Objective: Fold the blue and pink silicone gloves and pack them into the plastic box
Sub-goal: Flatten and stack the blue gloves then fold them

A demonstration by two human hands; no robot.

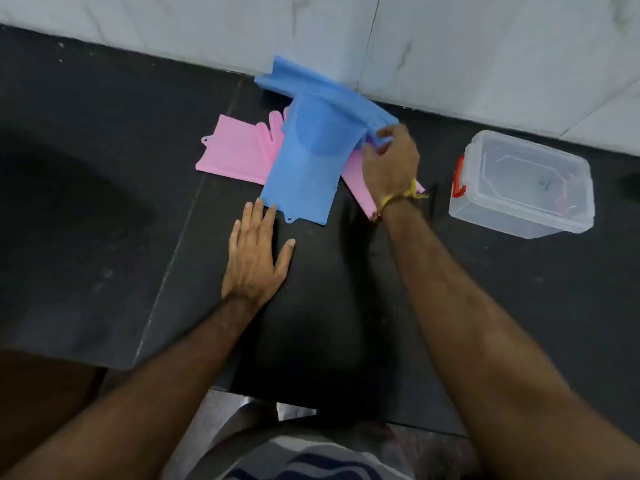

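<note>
A blue silicone glove (308, 161) lies on the dark counter, cuff toward me, its finger end lifted. My right hand (391, 161) pinches that finger end. A second blue glove (294, 79) lies behind it against the wall. One pink glove (239, 150) is spread flat to the left, partly under the blue one. Another pink glove (360, 178) shows beneath my right hand. My left hand (256, 254) rests flat and open on the counter, fingertips touching the blue cuff. The clear plastic box (523, 185) with a red latch stands to the right, holding no gloves.
A white marble wall (450, 46) runs along the back of the dark counter (104, 202). The counter's front edge is near my body, with floor below.
</note>
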